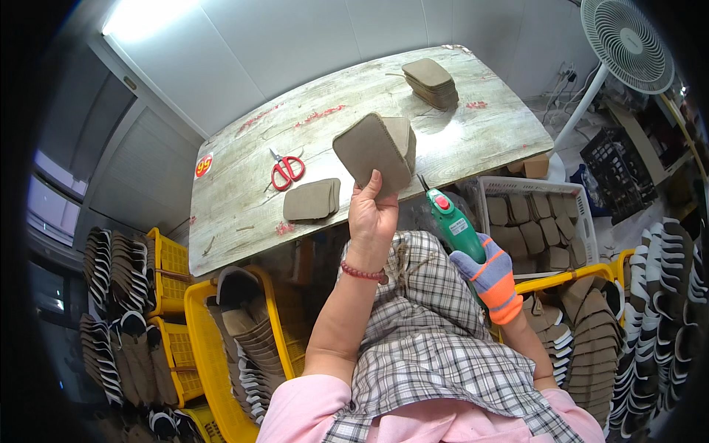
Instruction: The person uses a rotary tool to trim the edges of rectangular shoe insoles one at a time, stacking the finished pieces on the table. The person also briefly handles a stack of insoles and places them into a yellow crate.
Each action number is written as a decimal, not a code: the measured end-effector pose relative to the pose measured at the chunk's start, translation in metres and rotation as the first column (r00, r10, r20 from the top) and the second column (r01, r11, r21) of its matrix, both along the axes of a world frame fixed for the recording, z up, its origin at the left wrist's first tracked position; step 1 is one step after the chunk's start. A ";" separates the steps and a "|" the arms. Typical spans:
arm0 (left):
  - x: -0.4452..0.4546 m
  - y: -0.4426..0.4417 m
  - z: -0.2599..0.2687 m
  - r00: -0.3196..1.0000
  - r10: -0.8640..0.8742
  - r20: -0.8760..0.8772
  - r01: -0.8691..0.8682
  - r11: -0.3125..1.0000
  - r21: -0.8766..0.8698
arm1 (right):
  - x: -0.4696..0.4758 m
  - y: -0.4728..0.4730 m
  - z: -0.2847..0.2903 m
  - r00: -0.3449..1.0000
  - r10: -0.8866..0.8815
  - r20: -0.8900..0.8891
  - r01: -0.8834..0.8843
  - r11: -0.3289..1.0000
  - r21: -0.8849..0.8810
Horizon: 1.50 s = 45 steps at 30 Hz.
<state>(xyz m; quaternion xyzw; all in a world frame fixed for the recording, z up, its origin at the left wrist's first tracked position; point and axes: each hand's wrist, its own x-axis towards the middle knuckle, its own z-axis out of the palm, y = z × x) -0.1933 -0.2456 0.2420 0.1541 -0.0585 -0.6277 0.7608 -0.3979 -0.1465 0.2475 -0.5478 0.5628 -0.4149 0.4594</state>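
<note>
Between the thumb and fingers of my bare left hand (375, 213) is a taupe fabric piece (370, 152) with rounded corners, raised above the table's near edge. Behind it, partly hidden, more matching pieces (403, 135) show. My right hand (490, 277), in a grey and orange glove, grips a green handheld electric tool (458, 224) with a red button. Its thin dark tip points up toward the table edge, to the right of the fabric piece and apart from it. Red-handled scissors (287, 169) lie left of my left hand, near a short stack of taupe pieces (311, 200).
On the table (243, 183), a taller stack of pieces (431, 83) stands at the far right. A white crate (590, 221) of similar pieces sits beyond the right hand. Yellow baskets (202, 332) holding shoe uppers flank my lap. A white fan (630, 41) stands at right.
</note>
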 end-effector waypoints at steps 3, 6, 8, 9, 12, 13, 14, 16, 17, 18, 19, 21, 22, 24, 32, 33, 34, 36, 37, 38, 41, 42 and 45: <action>-0.003 0.009 -0.005 0.993 -0.031 -0.118 0.034 0.999 0.019 | 0.002 0.005 0.002 1.000 0.011 -0.018 -0.011 1.000 -0.012; -0.007 0.013 -0.010 0.993 -0.057 -0.104 0.057 0.998 -0.004 | 0.003 0.010 0.005 0.999 0.020 -0.028 -0.020 1.000 -0.003; -0.011 0.015 -0.013 0.992 -0.061 -0.109 0.063 0.998 0.020 | 0.003 0.012 0.010 1.000 0.024 -0.008 -0.024 0.999 0.046; -0.013 0.017 -0.014 0.992 -0.057 -0.115 0.062 0.997 0.040 | 0.003 0.012 0.012 0.999 0.020 -0.032 -0.019 1.000 0.010; -0.020 0.022 -0.018 0.991 -0.079 -0.108 0.084 0.996 0.040 | 0.001 0.014 0.019 0.999 0.010 -0.044 -0.010 1.000 -0.002; -0.022 0.024 -0.020 0.990 -0.093 -0.102 0.096 0.995 0.026 | 0.000 0.014 0.020 0.999 0.008 -0.038 -0.008 1.000 0.009; -0.023 0.026 -0.021 0.989 -0.110 -0.097 0.113 0.993 0.019 | 0.000 0.014 0.021 1.000 0.018 0.002 -0.018 1.000 0.021; -0.026 0.030 -0.024 0.986 -0.149 -0.072 0.148 0.989 -0.015 | -0.001 0.013 0.022 0.997 -0.002 -0.080 -0.001 0.999 -0.044; -0.028 0.031 -0.026 0.984 -0.167 -0.060 0.165 0.986 -0.026 | -0.001 0.012 0.022 0.996 -0.006 -0.085 0.001 0.999 -0.055; -0.031 0.033 -0.028 0.983 -0.177 -0.047 0.175 0.984 -0.042 | -0.001 0.012 0.021 0.996 -0.013 -0.084 0.008 0.998 -0.060; -0.033 0.035 -0.030 0.983 -0.180 -0.049 0.178 0.984 -0.028 | -0.001 0.011 0.021 0.998 -0.017 -0.064 0.015 0.999 -0.044; -0.037 0.037 -0.033 0.982 -0.183 -0.053 0.184 0.983 0.010 | -0.002 0.009 0.022 0.999 -0.024 -0.033 0.023 1.000 -0.010; -0.039 0.039 -0.035 0.980 -0.189 -0.054 0.189 0.982 -0.005 | -0.002 0.009 0.023 0.999 -0.025 -0.022 0.025 1.000 0.008; -0.043 0.041 -0.037 0.978 -0.201 -0.060 0.201 0.980 -0.003 | -0.003 0.007 0.025 0.999 -0.035 0.013 0.035 0.999 0.027; -0.049 0.051 -0.046 0.962 -0.263 0.077 0.265 0.964 -0.015 | -0.008 0.001 0.025 0.990 -0.062 0.129 0.061 0.998 0.015; -0.046 0.051 -0.047 0.955 -0.275 0.114 0.280 0.959 -0.034 | -0.010 0.001 0.025 0.994 -0.052 0.094 0.053 0.999 -0.006; -0.042 0.050 -0.048 0.948 -0.274 0.163 0.281 0.959 -0.024 | -0.013 0.001 0.025 0.996 -0.043 0.076 0.043 0.999 0.005; -0.032 0.046 -0.050 0.929 -0.273 0.249 0.282 0.959 0.000 | -0.018 0.002 0.026 0.999 -0.027 0.043 0.027 0.999 0.018; -0.026 0.044 -0.051 0.914 -0.263 0.310 0.275 0.961 0.005 | -0.021 0.004 0.027 0.999 -0.021 0.028 0.020 1.000 0.018; -0.018 0.042 -0.051 0.897 -0.257 0.359 0.270 0.963 0.014 | -0.023 0.004 0.028 0.999 -0.021 0.024 0.020 0.998 0.060; 0.009 0.035 -0.049 0.839 -0.259 0.478 0.295 0.955 0.000 | -0.030 0.008 0.030 0.999 0.043 0.005 -0.043 0.995 0.086; 0.019 0.032 -0.048 0.815 -0.270 0.513 0.317 0.948 -0.004 | -0.033 0.010 0.031 0.998 0.063 -0.008 -0.062 0.994 0.088; 0.041 0.028 -0.044 0.712 -0.282 0.643 0.363 0.932 0.007 | -0.038 0.014 0.031 0.991 0.130 -0.022 -0.126 0.985 0.117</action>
